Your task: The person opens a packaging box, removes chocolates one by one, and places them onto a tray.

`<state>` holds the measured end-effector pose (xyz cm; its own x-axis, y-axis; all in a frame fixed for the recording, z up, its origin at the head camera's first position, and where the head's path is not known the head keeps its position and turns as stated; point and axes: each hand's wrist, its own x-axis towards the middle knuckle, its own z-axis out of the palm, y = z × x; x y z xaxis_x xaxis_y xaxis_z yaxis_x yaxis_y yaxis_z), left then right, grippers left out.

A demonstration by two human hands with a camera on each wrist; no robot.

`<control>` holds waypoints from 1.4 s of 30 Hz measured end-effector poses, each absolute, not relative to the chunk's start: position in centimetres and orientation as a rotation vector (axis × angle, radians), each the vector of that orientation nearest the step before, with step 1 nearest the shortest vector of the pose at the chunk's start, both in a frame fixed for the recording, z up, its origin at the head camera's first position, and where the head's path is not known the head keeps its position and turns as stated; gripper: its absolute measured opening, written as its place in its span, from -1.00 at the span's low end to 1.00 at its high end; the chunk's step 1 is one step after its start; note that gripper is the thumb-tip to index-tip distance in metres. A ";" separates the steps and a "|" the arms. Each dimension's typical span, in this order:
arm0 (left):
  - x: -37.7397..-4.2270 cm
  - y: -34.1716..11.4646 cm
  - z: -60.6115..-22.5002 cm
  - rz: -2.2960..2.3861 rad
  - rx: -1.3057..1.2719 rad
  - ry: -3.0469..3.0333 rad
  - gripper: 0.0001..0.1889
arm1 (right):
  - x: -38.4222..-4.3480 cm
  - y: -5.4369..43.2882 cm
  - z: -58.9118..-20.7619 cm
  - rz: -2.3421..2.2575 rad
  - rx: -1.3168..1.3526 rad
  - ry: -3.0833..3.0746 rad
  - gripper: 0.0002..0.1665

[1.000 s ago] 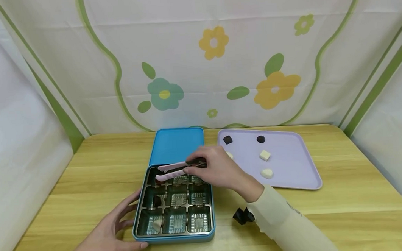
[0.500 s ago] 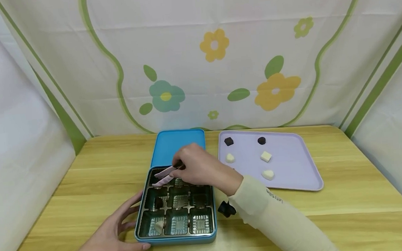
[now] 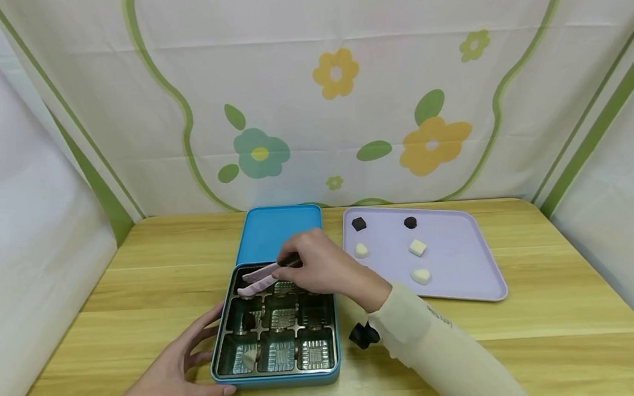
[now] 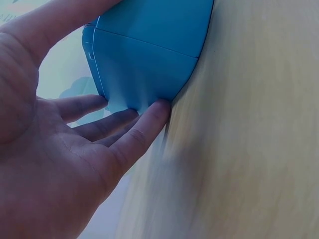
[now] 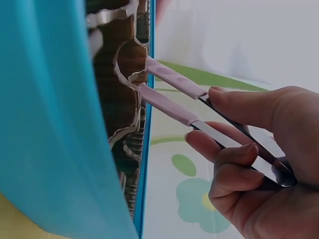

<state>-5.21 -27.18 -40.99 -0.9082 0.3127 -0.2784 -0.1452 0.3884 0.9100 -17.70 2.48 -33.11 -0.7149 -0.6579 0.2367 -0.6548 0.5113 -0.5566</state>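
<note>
A blue tin (image 3: 275, 379) with a metallic insert of square compartments stands in the head view. Along its left side lie the fairly straight fingers of my left hand (image 3: 170, 367), the thumb at the front corner; fingertips touch the blue wall (image 4: 144, 64) in the left wrist view. My right hand (image 3: 320, 263) holds pink-tipped tongs (image 3: 258, 286) between thumb and fingers. Their tips stand apart at the back-left compartment, whose contents are hidden. A dark chocolate (image 3: 248, 321) sits in the middle-left compartment, a white chocolate (image 3: 249, 360) in the front-left one.
Behind the tin lies its blue lid (image 3: 278, 230). A lilac tray (image 3: 465, 262) to the right bears dark chocolates (image 3: 410, 222) and white chocolates (image 3: 418, 247). A small black device (image 3: 364, 335) shows beside the right sleeve. A flowered cloth (image 3: 312, 114) hangs behind the table.
Over the last second my right hand moved left, bringing the tongs' tips down toward the back-left compartment. In the last half second it barely shifted. The left hand stayed at the tin.
</note>
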 end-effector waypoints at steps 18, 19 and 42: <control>-5.4 -27.5 -41.0 1.508 0.133 2.283 0.27 | -16.1 4.5 -36.0 -1.419 -0.995 2.704 -0.79; -5.4 -27.5 -41.0 1.508 0.128 2.280 0.26 | -16.0 4.5 -36.0 -1.434 -0.976 2.696 -0.78; -5.9 -28.1 -41.3 1.562 0.154 2.178 0.26 | -15.4 7.0 -36.7 -1.716 -0.705 2.503 -0.77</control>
